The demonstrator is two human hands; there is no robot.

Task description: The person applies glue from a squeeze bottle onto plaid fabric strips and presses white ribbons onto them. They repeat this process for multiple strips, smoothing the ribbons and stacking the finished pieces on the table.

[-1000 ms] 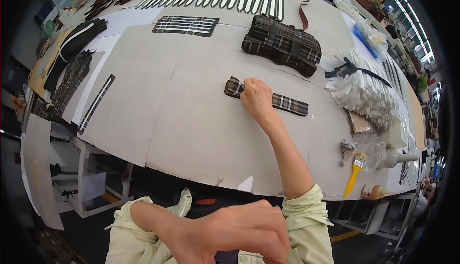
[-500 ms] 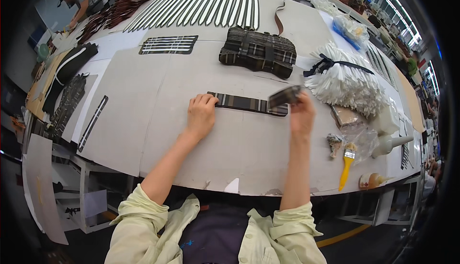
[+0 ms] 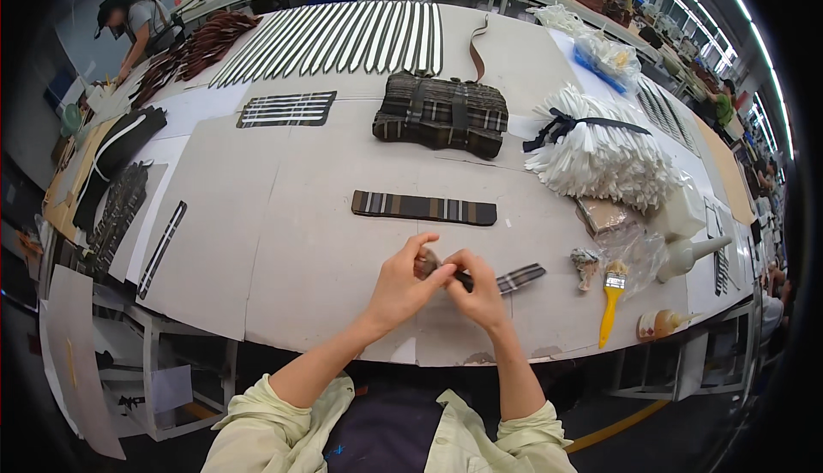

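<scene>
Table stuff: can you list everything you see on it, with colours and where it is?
plaid strip in hands: one, dark striped, near front edge
flat plaid strip: one, dark striped, table middle
plaid stack: one pile, dark, behind the strip
white bundle: one, tied with dark ribbon, right
brush: one, yellow handle, front right
long strips: many, striped, far side in a row
table: one, pale grey board top
left hand: pinching strip end
right hand: pinching strip end

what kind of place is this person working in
Probably a factory workshop making bags or straps: both hands work a plaid strip at a long table bearing rows of cut strips, a bundled plaid stack and a glue brush.
</scene>
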